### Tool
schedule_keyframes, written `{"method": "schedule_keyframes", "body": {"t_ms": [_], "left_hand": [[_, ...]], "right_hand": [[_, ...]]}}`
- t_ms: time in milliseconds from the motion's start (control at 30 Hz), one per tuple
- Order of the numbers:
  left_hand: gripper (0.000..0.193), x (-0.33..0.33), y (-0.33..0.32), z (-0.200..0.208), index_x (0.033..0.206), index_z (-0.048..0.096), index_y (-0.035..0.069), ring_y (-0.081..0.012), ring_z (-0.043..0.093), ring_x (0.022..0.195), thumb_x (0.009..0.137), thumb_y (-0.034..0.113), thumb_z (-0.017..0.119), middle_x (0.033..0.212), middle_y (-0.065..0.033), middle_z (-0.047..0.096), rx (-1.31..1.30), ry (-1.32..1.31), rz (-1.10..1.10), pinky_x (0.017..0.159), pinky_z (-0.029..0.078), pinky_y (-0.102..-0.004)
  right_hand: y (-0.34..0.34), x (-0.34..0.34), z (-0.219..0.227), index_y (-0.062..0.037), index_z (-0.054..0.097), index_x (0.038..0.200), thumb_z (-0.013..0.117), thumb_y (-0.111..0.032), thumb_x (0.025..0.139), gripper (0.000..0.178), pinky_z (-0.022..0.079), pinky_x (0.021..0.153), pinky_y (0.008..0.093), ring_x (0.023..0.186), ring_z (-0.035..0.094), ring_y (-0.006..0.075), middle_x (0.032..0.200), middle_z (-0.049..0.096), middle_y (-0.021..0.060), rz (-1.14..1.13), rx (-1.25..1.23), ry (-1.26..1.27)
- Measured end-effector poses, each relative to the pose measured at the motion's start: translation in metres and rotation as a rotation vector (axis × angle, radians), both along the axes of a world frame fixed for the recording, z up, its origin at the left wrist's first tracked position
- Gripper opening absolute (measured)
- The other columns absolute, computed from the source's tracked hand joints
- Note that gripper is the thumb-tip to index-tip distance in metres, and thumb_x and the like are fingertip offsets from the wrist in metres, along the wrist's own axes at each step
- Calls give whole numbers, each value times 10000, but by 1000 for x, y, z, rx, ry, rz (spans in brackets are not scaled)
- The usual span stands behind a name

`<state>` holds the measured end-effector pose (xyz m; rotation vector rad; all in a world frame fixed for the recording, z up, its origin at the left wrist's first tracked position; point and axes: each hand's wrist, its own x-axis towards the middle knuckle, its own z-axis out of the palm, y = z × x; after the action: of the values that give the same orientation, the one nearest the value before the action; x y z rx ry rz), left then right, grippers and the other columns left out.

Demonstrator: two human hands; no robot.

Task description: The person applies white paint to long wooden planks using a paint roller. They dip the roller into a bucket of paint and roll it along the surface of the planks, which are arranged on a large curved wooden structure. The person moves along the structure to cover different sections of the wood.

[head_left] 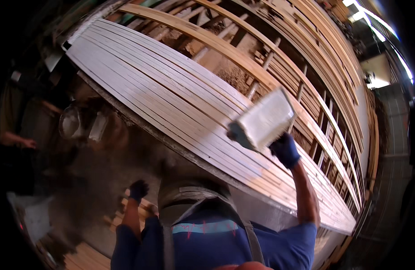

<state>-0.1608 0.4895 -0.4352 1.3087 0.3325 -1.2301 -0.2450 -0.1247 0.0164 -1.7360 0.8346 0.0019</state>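
Right hand (286, 152), in a dark blue glove, raised over the right half of the tabletop (171, 148); its grip is closed on a pale box-shaped tub (270, 118), taken at the end nearest the person's right; the tub is tilted and somewhat blurred, a dark grey-green part (240, 136) showing at its left end; the tub hangs over the far edge of the tabletop, and whether it touches the surface below cannot be told; beneath it, long narrow boards (158, 90) lie side by side along the tabletop, reaching from its left end to its right end; the boards are white over the left and middle, with bare wood colour showing toward the near right corner; left hand (138, 190), also gloved dark, hangs low, apart from the near edge of the tabletop; its fingers look curled, but whether its grip holds anything cannot be told; cut wood pieces (119, 219) lie just beside it, lower down; past the far edge, long beams (207, 42) run roughly alongside the boards, with wood shavings (234, 76) among them; off the near edge, toward the left, stands a whitish bucket (70, 123); farther left, another person's bare hand (27, 143) shows in shadow.
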Motion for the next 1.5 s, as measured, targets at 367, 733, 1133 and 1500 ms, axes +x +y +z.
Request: {"method": "schedule_keyframes", "body": {"t_ms": [367, 733, 1133, 1500], "left_hand": [[178, -152, -151, 92, 1035, 617, 140, -207, 641, 777, 893, 230, 559, 942, -51, 670, 263, 344, 222, 648, 509, -346], [303, -194, -187, 82, 1188, 531, 122, -242, 616, 758, 929, 258, 453, 992, -105, 643, 210, 218, 467, 568, 472, -334], [356, -318, -232, -14, 1151, 587, 147, -273, 575, 1016, 812, 255, 570, 1145, -119, 615, 55, -184, 323, 728, 488, -390], [259, -403, -400, 102, 1043, 649, 110, -164, 634, 690, 894, 300, 556, 899, -41, 687, 247, -394, 159, 614, 508, -307]], "right_hand": [[-142, -158, -19, 4, 643, 900, 624, -81, 797, 135, 463, 467, 290, 507, 576, 125, 659, 633, 91, 100, -169, 363], [-66, 179, -54, -44, 581, 1138, 394, -281, 978, 342, 507, 860, 439, 969, 626, 335, 1049, 641, 214, 976, -902, -49], [-102, 193, -99, -85, 618, 982, 502, -430, 924, 369, 527, 567, 304, 674, 609, 149, 756, 629, 53, 866, -748, -211], [-233, -236, -10, -16, 567, 1133, 354, -153, 967, 303, 511, 879, 414, 901, 609, 265, 1016, 625, 214, 1054, -715, 225]]}}
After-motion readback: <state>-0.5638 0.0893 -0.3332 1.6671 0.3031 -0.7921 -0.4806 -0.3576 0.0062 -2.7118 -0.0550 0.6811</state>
